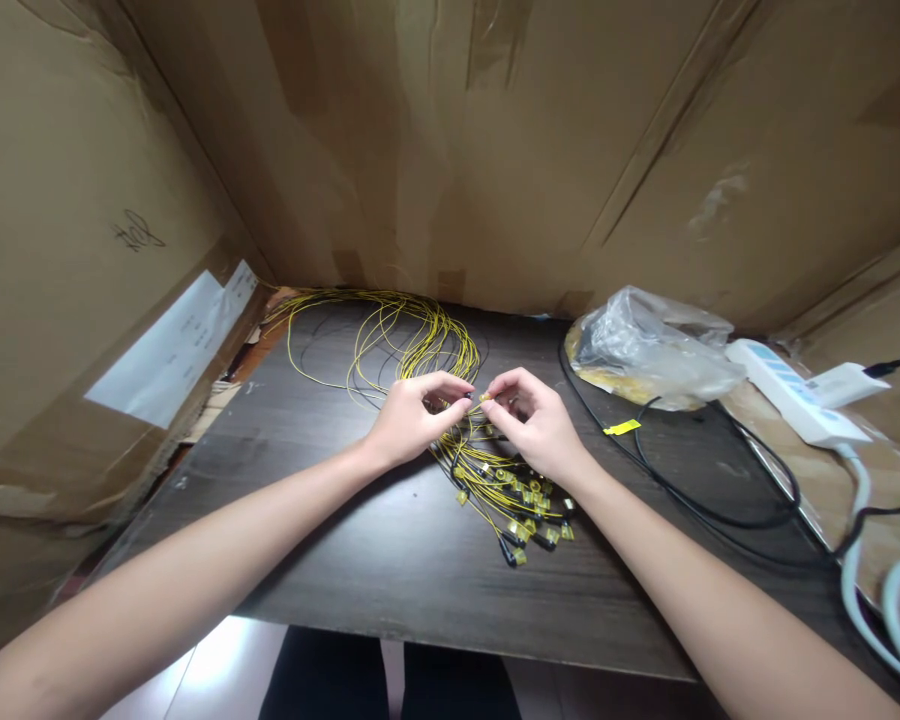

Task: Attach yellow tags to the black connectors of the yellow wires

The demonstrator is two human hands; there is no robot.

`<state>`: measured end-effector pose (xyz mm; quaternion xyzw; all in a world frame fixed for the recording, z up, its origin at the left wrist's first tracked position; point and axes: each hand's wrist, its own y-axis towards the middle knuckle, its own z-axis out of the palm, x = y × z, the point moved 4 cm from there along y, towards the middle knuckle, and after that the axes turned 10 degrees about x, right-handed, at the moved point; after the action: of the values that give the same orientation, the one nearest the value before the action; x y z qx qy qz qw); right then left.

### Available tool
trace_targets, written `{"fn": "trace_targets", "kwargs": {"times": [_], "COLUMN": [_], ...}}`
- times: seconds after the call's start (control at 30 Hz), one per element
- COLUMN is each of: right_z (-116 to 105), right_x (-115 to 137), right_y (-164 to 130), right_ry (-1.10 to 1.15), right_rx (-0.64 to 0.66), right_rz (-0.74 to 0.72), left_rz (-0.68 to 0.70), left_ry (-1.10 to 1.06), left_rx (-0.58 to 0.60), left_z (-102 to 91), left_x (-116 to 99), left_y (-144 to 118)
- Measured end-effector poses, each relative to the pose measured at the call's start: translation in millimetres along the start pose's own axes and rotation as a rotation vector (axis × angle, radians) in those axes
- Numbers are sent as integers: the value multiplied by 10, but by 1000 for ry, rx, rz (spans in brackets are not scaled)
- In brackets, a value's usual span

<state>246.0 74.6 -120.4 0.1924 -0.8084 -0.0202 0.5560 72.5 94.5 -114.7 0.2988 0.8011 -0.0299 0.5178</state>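
Note:
My left hand (424, 412) is closed in a pinch, with a small dark tip, likely a wire's black end piece, at its fingertips. Facing it, my right hand (532, 420) pinches a small yellow piece (485, 397) between thumb and forefinger. The fingertips of both hands are close together above a bundle of thin yellow wires (487, 490). Black end pieces (508, 553) with clear yellow tags (521, 530) finish the wires, fanned out below my right hand. Farther back, the wires lie in loose loops (442, 345). My palms hide part of the bundle.
Cardboard walls (390, 150) enclose the dark tabletop (330, 540) at the back and sides. At the right are a clear plastic bag (652, 345), a white power strip (791, 390) and a black cable (690, 510) with a yellow label (621, 427). White cable (855, 560) curves beside them.

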Motion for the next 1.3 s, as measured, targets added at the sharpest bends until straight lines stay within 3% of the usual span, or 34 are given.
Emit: {"fn": "trace_targets", "kwargs": {"times": [0.8,1.3], "right_z": [-10,-26], "right_x": [34,2], "right_y": [-12,13], "right_ry": [-50,39], "right_rx": [-9,38], "right_rz": [-18,2], "left_rz": [-6,50], "left_ry": [-79,107], "left_rx": [15,30], "left_z": [24,23], "left_x": [54,-29], "left_y": [-6,-30]}}
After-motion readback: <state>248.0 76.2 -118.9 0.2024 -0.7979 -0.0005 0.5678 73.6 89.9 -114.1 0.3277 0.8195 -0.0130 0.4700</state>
